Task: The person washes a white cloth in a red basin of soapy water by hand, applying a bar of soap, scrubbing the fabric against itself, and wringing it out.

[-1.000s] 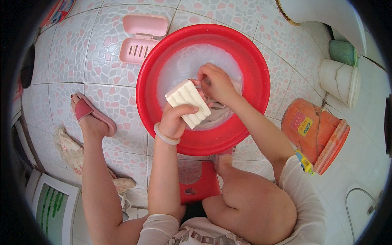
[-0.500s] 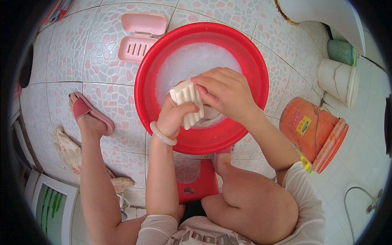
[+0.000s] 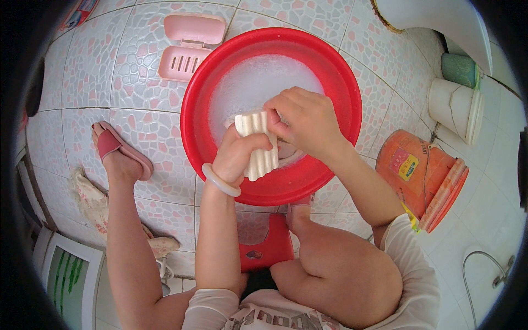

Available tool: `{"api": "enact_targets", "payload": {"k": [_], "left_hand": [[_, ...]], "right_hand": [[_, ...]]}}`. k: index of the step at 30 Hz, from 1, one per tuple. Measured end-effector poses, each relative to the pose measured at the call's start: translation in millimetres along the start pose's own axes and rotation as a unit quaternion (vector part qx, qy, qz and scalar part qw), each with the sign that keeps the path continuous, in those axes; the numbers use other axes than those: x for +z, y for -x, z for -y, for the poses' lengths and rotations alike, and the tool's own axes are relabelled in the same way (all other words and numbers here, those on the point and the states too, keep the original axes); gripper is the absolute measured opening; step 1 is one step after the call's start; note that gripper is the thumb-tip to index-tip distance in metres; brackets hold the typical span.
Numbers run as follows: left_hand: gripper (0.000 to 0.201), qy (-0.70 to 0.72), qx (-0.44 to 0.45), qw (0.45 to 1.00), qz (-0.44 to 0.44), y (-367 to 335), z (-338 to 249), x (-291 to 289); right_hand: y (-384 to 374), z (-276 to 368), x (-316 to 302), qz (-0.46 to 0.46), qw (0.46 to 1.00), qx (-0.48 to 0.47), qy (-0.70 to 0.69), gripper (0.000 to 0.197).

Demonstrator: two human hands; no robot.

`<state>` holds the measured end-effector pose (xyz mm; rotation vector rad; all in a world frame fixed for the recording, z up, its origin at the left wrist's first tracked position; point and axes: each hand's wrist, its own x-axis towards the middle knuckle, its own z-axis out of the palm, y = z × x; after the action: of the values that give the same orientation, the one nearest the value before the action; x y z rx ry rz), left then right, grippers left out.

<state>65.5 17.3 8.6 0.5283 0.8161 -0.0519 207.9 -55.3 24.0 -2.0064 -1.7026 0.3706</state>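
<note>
Left hand (image 3: 233,157) clamps ridged cream bar (image 3: 257,144) over red basin (image 3: 347,110), thumb across ridges, likely for grip and so drips land inside; right hand (image 3: 309,124) curled at bar's far-right corner, can't tell if gripping

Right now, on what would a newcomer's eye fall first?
Most likely the big red basin of cloudy water, in the middle. Over it, the left hand grips a ridged whitish bar, the right hand close beside. An open pink box lies upper left, an orange bucket right.
</note>
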Motion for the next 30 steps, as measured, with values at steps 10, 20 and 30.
{"api": "enact_targets", "payload": {"k": [10, 20, 30], "left_hand": [[0.05, 0.099, 0.011, 0.992, 0.081, -2.3, 4.2, -9.8], [0.085, 0.262, 0.019, 0.956, 0.131, -12.4, 10.1, -7.4], [0.08, 0.276, 0.029, 0.951, 0.138, -18.6, 18.4, -15.3]], "right_hand": [[4.9, -45.2, -0.5, -0.008, 0.95, 0.245, -0.192, 0.006], [28.6, -96.8, 81.7, -0.018, 0.984, 0.119, 0.129, 0.012], [17.6, -46.3, 39.4, 0.084, 0.954, 0.266, -0.109, 0.023]]}}
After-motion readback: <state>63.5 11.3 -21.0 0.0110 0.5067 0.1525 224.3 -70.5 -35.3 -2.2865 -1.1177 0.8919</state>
